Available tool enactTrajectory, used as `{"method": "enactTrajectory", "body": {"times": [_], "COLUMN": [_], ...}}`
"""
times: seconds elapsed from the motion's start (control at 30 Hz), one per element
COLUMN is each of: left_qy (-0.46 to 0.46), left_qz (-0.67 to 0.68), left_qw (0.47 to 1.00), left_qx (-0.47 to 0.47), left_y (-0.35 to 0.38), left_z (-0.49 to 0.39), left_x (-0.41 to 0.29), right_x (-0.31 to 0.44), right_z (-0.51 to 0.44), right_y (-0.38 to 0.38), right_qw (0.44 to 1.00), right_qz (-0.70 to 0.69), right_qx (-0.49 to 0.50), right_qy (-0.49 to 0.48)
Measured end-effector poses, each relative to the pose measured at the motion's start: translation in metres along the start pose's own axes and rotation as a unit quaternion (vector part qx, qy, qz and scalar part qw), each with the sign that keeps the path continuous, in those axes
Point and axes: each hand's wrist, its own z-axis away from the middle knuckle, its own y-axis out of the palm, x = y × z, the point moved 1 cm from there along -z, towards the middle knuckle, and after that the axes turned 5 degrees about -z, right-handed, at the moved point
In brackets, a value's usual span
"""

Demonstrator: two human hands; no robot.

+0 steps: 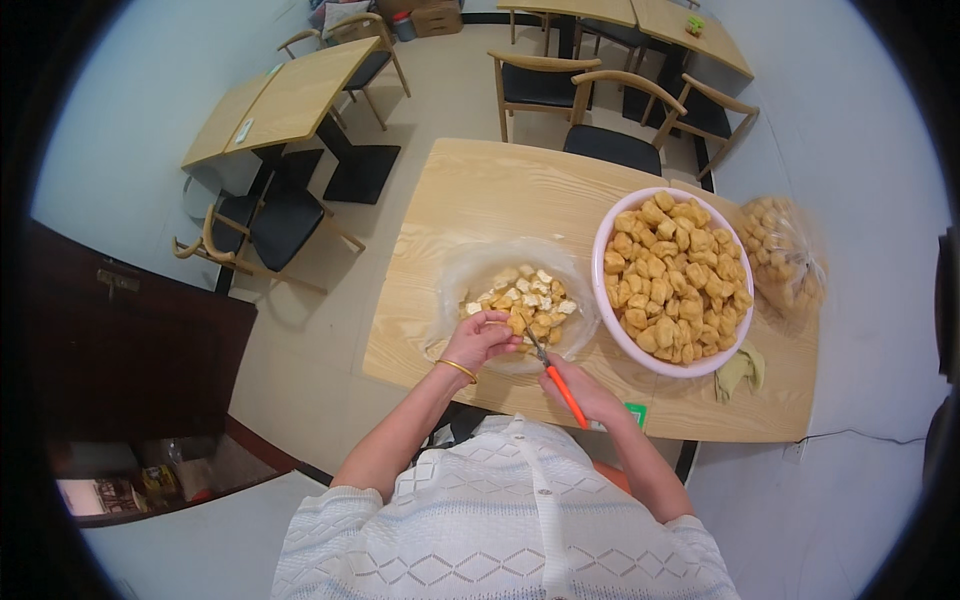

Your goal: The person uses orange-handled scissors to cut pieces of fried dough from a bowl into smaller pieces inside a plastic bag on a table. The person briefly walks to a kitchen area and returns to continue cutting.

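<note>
My left hand [486, 339] holds a golden fried tofu puff [516, 324] between thumb and fingers. In my right hand [589, 391] are scissors with orange handles [568, 397]; their metal blades [536, 343] point at the puff and touch or overlap it. Both hands are above a clear plastic bag [457, 270] spread out on the wooden table. Inside it lie cut tofu pieces [536, 289], several showing white insides. To the right stands a pink-rimmed basin [598, 277] heaped with whole tofu puffs [671, 270].
A tied plastic bag of more puffs [784, 251] rests beside the basin, against the wall. A greenish cloth [741, 371] and a green card [636, 414] lie near the front edge of the table [487, 187]. Chairs [619, 146] stand beyond; another table [300, 94] is at left.
</note>
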Motion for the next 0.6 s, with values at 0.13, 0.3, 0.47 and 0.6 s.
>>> {"method": "enactTrajectory", "body": {"times": [0.13,0.3,0.47,0.6], "left_qy": [0.007,-0.026,-0.039,0.125], "left_qz": [-0.027,-0.057,-0.086,-0.428], "left_qw": [0.999,0.997,0.995,0.885], "left_qx": [0.035,0.04,0.002,-0.136], "left_y": [-0.009,-0.009,-0.005,0.011], "left_z": [-0.003,-0.009,-0.018,-0.02], "left_x": [-0.001,-0.007,-0.007,-0.015], "right_x": [0.006,0.008,0.001,-0.01], "right_z": [-0.003,-0.004,-0.001,0.001], "right_y": [0.0,0.002,0.006,0.001], "right_qw": [0.999,0.998,0.99,0.967], "right_qz": [0.033,0.057,-0.116,-0.233], "right_qx": [0.005,-0.017,-0.023,-0.031], "right_qy": [0.008,-0.008,0.082,0.101]}}
